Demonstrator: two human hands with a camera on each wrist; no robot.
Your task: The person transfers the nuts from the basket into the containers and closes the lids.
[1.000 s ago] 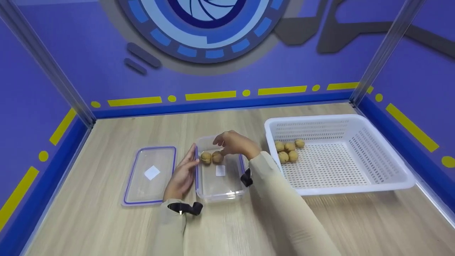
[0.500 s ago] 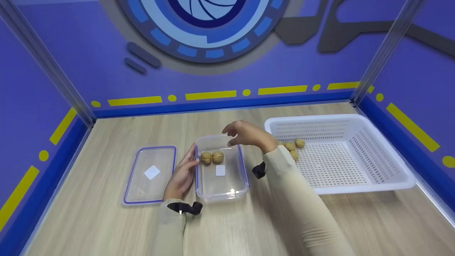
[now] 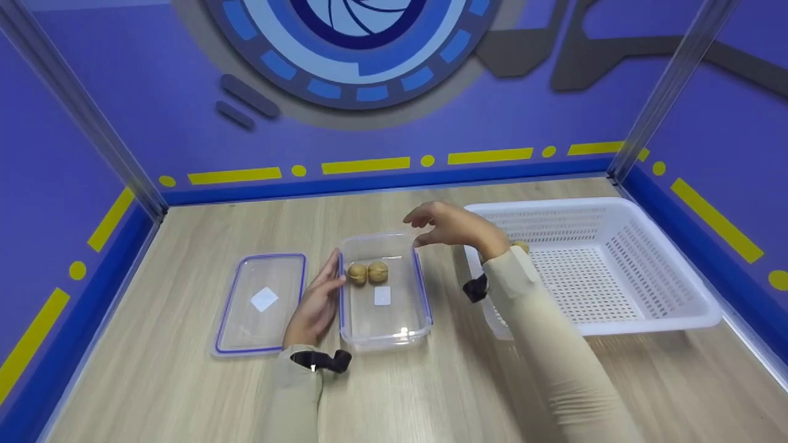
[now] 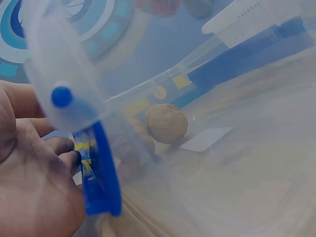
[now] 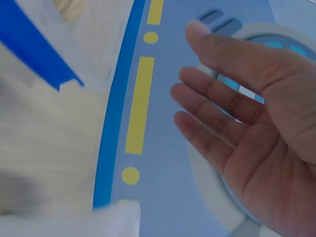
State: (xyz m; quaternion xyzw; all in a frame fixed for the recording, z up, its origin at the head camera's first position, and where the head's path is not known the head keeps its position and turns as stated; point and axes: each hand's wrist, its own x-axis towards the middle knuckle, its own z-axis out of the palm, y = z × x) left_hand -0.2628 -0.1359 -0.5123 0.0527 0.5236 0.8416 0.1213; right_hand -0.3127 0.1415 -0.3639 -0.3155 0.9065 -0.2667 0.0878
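Tan round walnuts (image 3: pixel 368 272) sit in the clear plastic box (image 3: pixel 394 329); your right hand (image 3: pixel 452 226), open and empty, hovers between it and the white mesh basket (image 3: pixel 646 307); left hand (image 3: pixel 317 301), fingers flat, steadies the box's left wall.

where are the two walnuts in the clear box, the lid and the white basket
walnuts (image 3: pixel 368 272), head view, where the pair meet.
lid (image 3: pixel 261 320), head view, its clear panel.
white basket (image 3: pixel 683 266), head view, right wall.

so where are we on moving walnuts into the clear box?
Done: two walnuts lie in the clear plastic box. In hand: right hand is empty, open, above the white basket's near rim; left hand steadies the box. Left: at least one basket walnut; blue-rimmed lid lies off.
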